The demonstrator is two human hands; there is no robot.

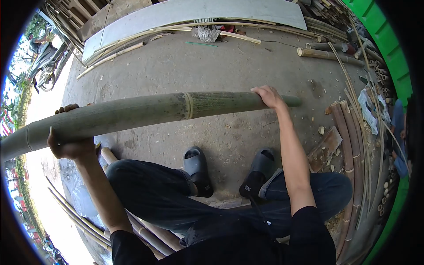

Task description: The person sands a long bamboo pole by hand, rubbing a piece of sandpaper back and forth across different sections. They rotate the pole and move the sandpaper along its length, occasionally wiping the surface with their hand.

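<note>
A thick green bamboo pole (145, 112) stretches across the view above my knees, from the far left edge to right of centre, with a pale node ring near its middle. My left hand (70, 143) is wrapped round the pole's thicker left part, its thumb in front and some fingertips showing over the top. Near the thinner right end, my right hand (268, 96) grips the pole from above, and a short length sticks out past it. Some of the fingers of both hands are hidden behind the pole.
My sandalled feet (197, 170) are on the concrete floor (176, 75). Brown bamboo poles (346, 145) and a wooden block (324, 148) lie at right, beside a green wall (397, 53). More poles (154, 236) lie at lower left. A pale board (176, 17) and thin strips lie ahead.
</note>
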